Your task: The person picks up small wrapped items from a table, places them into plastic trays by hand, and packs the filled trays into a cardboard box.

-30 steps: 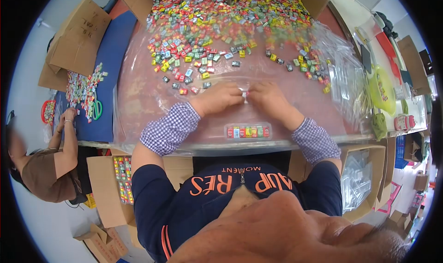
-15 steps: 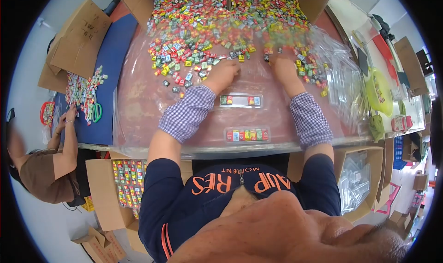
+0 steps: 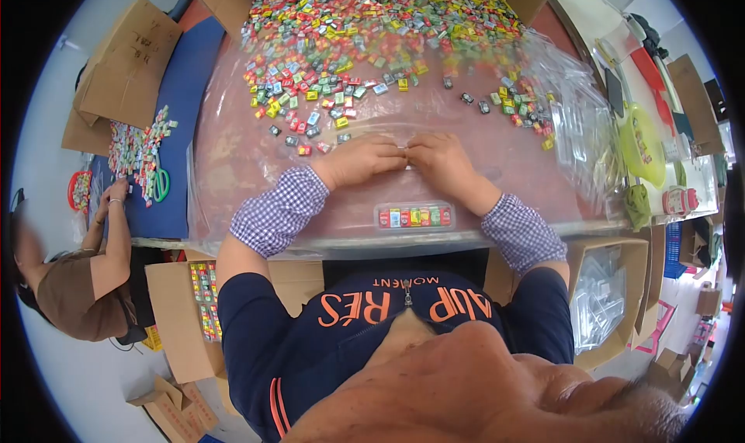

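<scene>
My left hand (image 3: 366,160) and my right hand (image 3: 442,162) meet above the table's near middle, fingertips touching or nearly so. The fingers of both are bent and pinched together; what they hold, if anything, is hidden. They cover the spot where a clear tray stood. Closer to my body lies a clear plastic tray (image 3: 414,217) filled with a row of small coloured blocks in red, blue, yellow and green. Several loose blocks (image 3: 341,122) lie just beyond my left hand, and a few dark ones (image 3: 466,98) beyond my right.
A large heap of small coloured blocks (image 3: 326,24) spreads over the far table. Stacked clear trays (image 3: 578,144) lie at right, near a yellow-green basket (image 3: 641,148). Below the edge stand a box of filled trays (image 3: 174,311) and a box of clear plastic (image 3: 597,303). At left sits another person (image 3: 85,295).
Both hands have come back from the loose blocks toward my body and met over the partly filled tray, which they now hide. The full tray remains in place.
</scene>
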Action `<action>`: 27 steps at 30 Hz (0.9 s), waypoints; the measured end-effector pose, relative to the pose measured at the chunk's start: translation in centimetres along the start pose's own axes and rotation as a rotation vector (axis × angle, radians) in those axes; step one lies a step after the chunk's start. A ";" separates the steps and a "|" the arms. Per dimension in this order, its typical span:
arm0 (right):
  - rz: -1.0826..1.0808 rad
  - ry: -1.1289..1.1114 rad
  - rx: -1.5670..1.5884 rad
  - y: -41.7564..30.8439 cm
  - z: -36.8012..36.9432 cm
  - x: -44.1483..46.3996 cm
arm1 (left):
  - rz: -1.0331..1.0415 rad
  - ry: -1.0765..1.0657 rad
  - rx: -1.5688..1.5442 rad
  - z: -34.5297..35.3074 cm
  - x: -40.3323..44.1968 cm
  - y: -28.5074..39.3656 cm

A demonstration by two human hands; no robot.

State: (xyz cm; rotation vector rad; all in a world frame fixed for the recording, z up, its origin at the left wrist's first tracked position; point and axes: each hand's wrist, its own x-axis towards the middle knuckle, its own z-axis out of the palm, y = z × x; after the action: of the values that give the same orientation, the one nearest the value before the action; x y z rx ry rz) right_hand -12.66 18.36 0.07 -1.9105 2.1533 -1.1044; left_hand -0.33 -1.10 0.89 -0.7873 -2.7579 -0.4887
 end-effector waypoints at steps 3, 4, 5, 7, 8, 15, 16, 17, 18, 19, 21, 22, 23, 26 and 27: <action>-0.170 -0.036 -0.315 -0.7 -0.5 -0.7 | -0.027 -0.018 0.044 0.7 -1.4 0.2; -0.194 -0.061 -0.376 -0.8 -0.6 -1.2 | -0.047 -0.005 0.045 0.8 -1.6 0.5; -0.218 -0.084 -0.441 -0.7 -0.8 -1.5 | -0.063 0.009 0.048 0.9 -1.7 0.7; -0.240 -0.108 -0.511 -0.6 -0.9 -1.7 | -0.100 0.029 0.014 1.8 -1.9 0.7; -0.196 -0.128 -0.488 -0.4 -0.5 -1.9 | -0.137 0.043 -0.018 2.4 -2.0 0.7; -0.032 -0.153 -0.469 -1.4 0.2 -1.9 | -0.263 0.139 -0.068 3.2 -2.1 1.5; -0.041 -0.112 -0.428 -1.4 0.2 -2.1 | -0.261 0.134 -0.059 3.2 -2.2 1.5; -0.049 -0.070 -0.389 -1.3 0.2 -2.2 | -0.257 0.131 -0.050 3.2 -2.1 1.4; -0.057 -0.028 -0.354 -1.1 -0.1 -2.3 | -0.249 0.134 -0.046 3.1 -2.1 1.4; -0.057 -0.022 -0.362 -0.1 -0.8 -2.0 | -0.248 0.138 -0.055 3.0 -2.0 1.4; 0.020 0.059 -0.233 3.8 -2.8 -0.2 | -0.257 0.144 -0.077 3.0 -2.1 1.5; 0.012 0.127 -0.346 5.4 -3.6 0.6 | -0.259 0.143 -0.077 3.2 -2.1 1.5; 0.002 0.195 -0.456 6.9 -4.4 1.6 | -0.257 0.155 -0.068 3.4 -2.2 1.4; 0.019 0.079 -0.446 13.2 -3.8 1.5 | -0.261 0.177 -0.044 3.5 -2.3 1.3; 0.017 0.078 -0.444 12.7 -3.9 1.8 | -0.286 0.190 -0.053 3.5 -2.3 1.4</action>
State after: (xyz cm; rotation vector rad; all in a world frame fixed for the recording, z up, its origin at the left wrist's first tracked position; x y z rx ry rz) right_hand -25.66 18.32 -3.09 -2.0287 2.6301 -0.7531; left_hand 1.91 0.23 -2.68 -0.3349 -2.6966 -0.6558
